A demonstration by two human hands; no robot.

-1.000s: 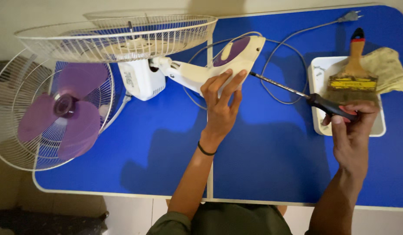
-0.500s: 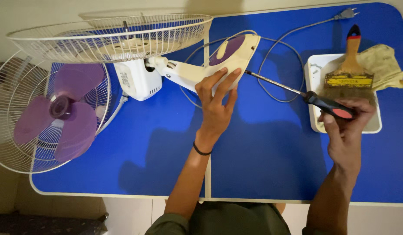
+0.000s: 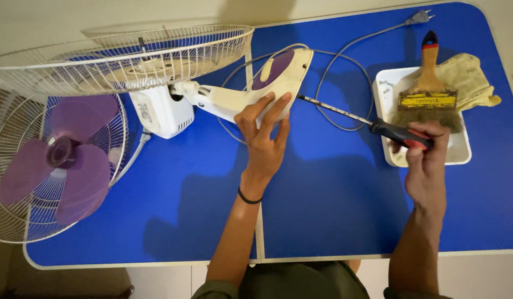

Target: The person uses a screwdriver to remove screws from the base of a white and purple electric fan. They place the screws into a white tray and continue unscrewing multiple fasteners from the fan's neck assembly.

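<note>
Screwdriver (image 3: 372, 123) tip now reaches the fan base (image 3: 267, 88); our right hand (image 3: 425, 160) grips its handle, left hand (image 3: 265, 135) presses flat, fingers spread, on the base.

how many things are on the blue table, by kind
fan body: 1
fan guards: 2
purple blade: 1
screwdriver: 1, in the right hand
brush: 1
white tray: 1
rag: 1
Total: 8
The left hand rests on the fan body.
</note>
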